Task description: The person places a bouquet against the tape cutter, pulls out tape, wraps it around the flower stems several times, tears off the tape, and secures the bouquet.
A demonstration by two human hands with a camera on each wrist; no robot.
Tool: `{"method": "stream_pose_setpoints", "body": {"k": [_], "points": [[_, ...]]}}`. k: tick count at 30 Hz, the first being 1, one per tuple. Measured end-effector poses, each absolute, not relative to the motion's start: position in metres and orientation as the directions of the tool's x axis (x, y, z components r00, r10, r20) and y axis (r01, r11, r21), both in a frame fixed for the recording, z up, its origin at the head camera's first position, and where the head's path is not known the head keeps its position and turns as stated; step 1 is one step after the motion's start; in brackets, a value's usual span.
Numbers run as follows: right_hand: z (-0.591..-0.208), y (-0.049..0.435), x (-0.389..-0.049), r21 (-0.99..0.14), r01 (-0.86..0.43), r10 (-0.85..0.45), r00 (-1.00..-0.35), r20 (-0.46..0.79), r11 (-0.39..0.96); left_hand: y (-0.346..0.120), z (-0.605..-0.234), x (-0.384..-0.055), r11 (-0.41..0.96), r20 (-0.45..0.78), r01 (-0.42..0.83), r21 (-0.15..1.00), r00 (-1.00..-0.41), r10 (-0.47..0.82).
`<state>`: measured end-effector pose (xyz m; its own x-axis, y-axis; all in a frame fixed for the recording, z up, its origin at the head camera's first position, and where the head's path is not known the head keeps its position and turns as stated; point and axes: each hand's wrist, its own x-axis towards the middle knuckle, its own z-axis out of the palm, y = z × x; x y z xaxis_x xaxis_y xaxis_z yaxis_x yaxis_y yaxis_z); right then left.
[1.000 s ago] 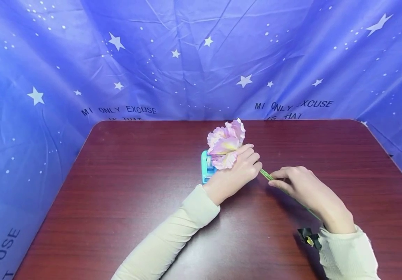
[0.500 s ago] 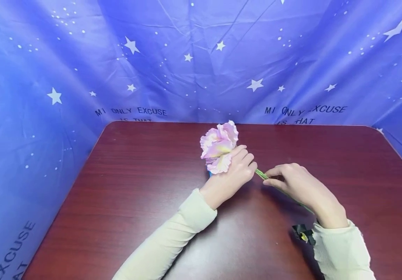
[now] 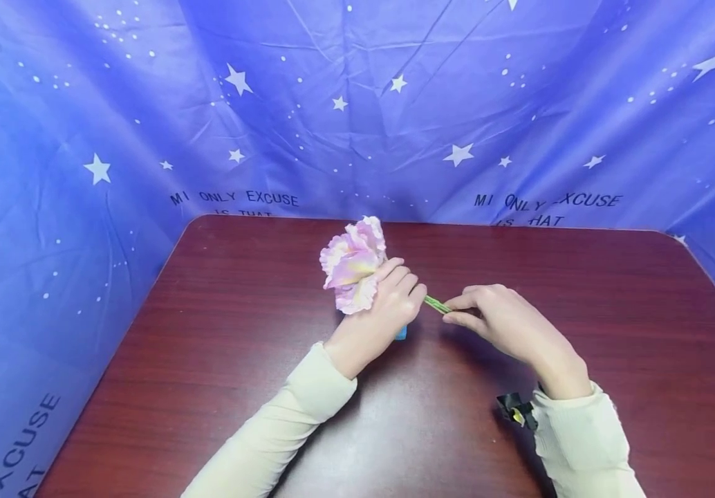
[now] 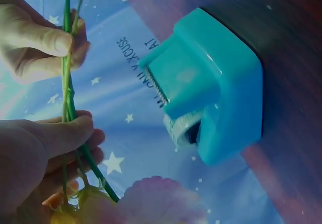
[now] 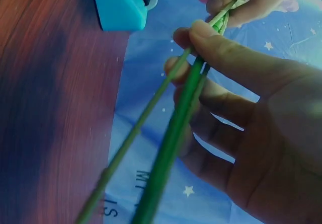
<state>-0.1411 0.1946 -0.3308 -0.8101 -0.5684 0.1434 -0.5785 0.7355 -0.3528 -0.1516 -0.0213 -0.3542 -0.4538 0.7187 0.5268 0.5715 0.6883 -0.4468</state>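
A pink artificial flower (image 3: 354, 264) with thin green stems (image 3: 436, 305) is held above the dark red table (image 3: 220, 332). My left hand (image 3: 388, 304) grips the stems just below the bloom; in the left wrist view the stems (image 4: 68, 90) run between its thumb and fingers. My right hand (image 3: 488, 319) pinches the same stems a little further down, thumb against fingers, as the right wrist view shows on the stems (image 5: 176, 128). A turquoise tape dispenser (image 4: 214, 85) sits on the table under the left hand, with only a corner (image 3: 401, 334) of it showing in the head view.
Blue star-printed cloth (image 3: 357, 104) walls the table at the back and both sides. A small black clip with a yellow spot (image 3: 516, 409) shows at my right sleeve cuff. Bare wood lies to the left and right of the hands.
Both hands have carried the flower to the left and slightly toward me. The tape dispenser, visible beside the bloom before, is now almost wholly hidden under the left hand.
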Motion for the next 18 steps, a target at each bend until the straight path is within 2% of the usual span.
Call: {"method": "stream_pose_setpoints", "body": {"k": [12, 18], "points": [[-0.335, 0.18, -0.137, -0.345, -0.62, -0.597, -0.781, 0.186, 0.705, -0.05, -0.354, -0.131, 0.684, 0.508, 0.576, -0.448, -0.466, 0.725], [-0.338, 0.17, -0.134, -0.412, -0.634, -0.646, -0.752, 0.132, 0.654, -0.062, -0.362, -0.122, 0.687, 0.501, 0.561, -0.461, -0.474, 0.724]]}}
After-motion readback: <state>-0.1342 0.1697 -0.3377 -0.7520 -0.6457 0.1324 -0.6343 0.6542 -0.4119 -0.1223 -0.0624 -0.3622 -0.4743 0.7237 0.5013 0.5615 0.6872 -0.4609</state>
